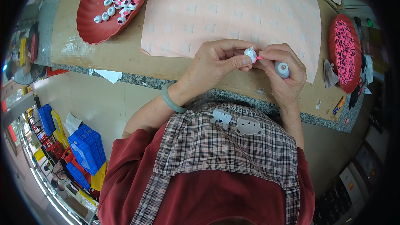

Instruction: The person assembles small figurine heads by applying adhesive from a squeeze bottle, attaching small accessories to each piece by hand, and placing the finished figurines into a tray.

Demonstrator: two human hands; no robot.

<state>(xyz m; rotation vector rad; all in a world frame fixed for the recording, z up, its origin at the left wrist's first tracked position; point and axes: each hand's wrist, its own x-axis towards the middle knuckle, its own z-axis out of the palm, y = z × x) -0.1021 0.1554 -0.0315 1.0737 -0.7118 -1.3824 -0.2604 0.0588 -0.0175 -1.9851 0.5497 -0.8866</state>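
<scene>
My left hand (pixel 223 60) pinches a small white rounded piece (pixel 250 54) between thumb and fingers, above the near edge of a pink patterned sheet (pixel 179 21). Close against it, my right hand (pixel 285 68) holds a small bright pink piece (pixel 259 58) by the fingertips, which meets the white piece. A white squeeze bottle (pixel 282 70) is tucked in the same right hand, its nozzle end showing. Whether the pink piece is fixed to the white one I cannot tell.
A red scalloped dish (pixel 93 21) at the far left holds several white pieces with pink and black parts. On the right, a red dish (pixel 333 31) is full of small pink-and-black pieces. A crumpled cloth (pixel 330 75) lies beside it. Blue crates (pixel 88 148) stand lower left.
</scene>
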